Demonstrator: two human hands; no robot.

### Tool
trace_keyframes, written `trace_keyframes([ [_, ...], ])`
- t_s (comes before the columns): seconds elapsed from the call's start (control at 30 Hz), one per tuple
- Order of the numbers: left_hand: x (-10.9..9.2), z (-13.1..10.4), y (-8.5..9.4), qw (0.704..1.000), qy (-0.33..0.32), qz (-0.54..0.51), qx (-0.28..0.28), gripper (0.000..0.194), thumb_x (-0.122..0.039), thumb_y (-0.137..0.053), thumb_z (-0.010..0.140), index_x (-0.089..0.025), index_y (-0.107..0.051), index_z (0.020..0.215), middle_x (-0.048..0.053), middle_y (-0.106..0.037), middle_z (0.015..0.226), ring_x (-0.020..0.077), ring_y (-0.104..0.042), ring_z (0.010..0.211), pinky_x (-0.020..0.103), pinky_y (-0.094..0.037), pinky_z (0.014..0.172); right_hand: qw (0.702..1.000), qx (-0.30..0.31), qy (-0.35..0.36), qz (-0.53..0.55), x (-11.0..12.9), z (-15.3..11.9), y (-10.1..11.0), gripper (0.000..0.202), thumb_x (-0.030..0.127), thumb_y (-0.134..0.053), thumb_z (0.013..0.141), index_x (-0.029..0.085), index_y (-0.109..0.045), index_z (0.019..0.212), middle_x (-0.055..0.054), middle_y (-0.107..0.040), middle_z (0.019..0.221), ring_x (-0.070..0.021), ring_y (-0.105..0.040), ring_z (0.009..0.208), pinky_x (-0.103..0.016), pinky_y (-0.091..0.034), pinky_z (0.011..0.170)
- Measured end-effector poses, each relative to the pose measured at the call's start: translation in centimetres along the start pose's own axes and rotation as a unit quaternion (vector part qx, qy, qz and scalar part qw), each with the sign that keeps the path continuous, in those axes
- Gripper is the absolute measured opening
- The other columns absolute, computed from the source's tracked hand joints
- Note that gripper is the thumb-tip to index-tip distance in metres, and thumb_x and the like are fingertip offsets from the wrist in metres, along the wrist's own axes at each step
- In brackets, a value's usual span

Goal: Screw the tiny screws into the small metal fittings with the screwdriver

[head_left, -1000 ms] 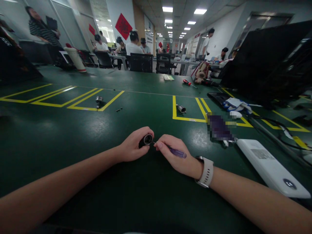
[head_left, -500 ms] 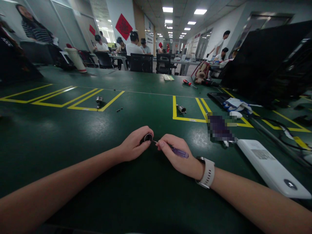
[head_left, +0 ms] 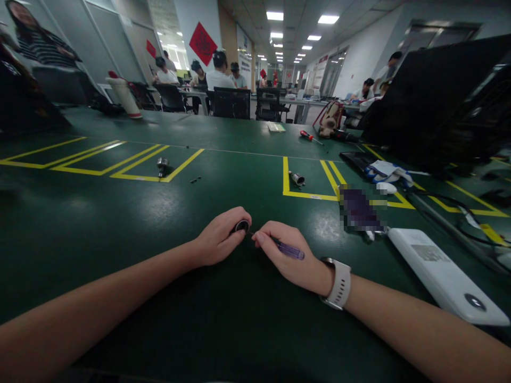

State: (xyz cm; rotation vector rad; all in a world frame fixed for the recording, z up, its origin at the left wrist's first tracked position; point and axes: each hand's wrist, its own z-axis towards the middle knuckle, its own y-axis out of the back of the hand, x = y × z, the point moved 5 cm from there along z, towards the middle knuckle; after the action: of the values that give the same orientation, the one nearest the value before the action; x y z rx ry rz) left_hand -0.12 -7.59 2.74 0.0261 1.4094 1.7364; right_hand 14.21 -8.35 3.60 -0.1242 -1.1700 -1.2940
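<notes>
My left hand point(head_left: 221, 234) is closed around a small round metal part with a ring-shaped open end point(head_left: 241, 226), most of it hidden by the fingers. In my right hand point(head_left: 285, 250) is a screwdriver with a clear purple handle point(head_left: 291, 251), gripped between thumb and fingers. Its thin shaft points left at the side of the metal part; whether the tip touches it I cannot tell. Both hands are just above the green table point(head_left: 223, 330).
A metal part point(head_left: 162, 165) stands inside yellow tape at left, with small dark screws point(head_left: 195, 180) nearby. Another metal cup-shaped part point(head_left: 297, 178) lies in the right taped area. A red screwdriver point(head_left: 306, 135), a phone point(head_left: 361, 208) and a white power bank point(head_left: 443, 274) lie further right.
My right hand has shifted slightly and the purple screwdriver handle has moved a little left. The left hand keeps its hold. In the background, people at the far left and right have moved.
</notes>
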Motion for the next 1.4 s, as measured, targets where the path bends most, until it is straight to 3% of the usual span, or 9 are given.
trace_keyframes([
  [1.4, -0.39, -0.17, 0.08, 1.0, -0.006, -0.009, -0.002, 0.012, -0.019, -0.036, 0.084, -0.017, -0.048, 0.085, 0.003, -0.051, 0.08, 0.0153, -0.047, 0.073, 0.029, -0.04, 0.066, 1.0, 0.0, 0.0, 0.015, 0.42, 0.04, 0.31, 0.023, 0.027, -0.045, 0.091, 0.016, -0.059, 0.076, -0.001, -0.059, 0.072, -0.011, -0.056, 0.065, -0.024, -0.044, 0.062],
])
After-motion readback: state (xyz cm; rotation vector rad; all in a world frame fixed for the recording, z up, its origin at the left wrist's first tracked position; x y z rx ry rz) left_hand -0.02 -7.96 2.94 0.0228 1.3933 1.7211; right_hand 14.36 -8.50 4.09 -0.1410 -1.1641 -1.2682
